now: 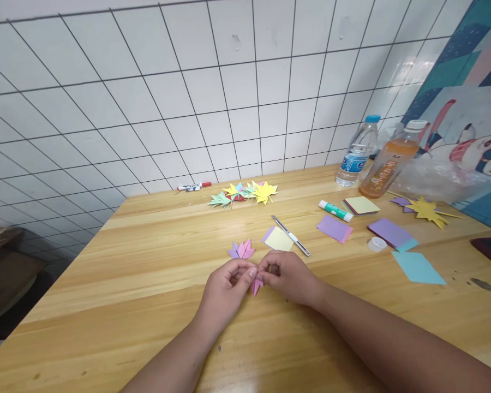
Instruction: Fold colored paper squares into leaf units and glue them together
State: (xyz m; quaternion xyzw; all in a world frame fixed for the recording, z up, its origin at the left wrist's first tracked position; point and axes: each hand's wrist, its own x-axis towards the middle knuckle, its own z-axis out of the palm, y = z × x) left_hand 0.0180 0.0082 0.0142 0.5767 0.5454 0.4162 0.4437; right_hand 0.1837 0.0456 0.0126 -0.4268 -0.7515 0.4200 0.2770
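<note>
My left hand (232, 284) and my right hand (288, 274) meet over the near middle of the table, thumbs and fingers pinching one small folded pink paper piece (256, 287). Its pointed lower end pokes out below the fingertips; the rest is hidden by them. Just beyond my left hand lie folded pink and purple paper pieces (243, 249) with pointed tips. Past my right hand are small yellow and purple paper squares (279, 239), with a utility knife (291, 236) lying along their right edge.
Folded paper leaves (264, 192) and markers (193, 186) lie near the tiled wall. On the right are a glue stick (335, 210), paper stacks (393, 233), a blue sheet (418, 267), a white cap (377, 244), a water bottle (357, 153) and an orange drink bottle (388, 161).
</note>
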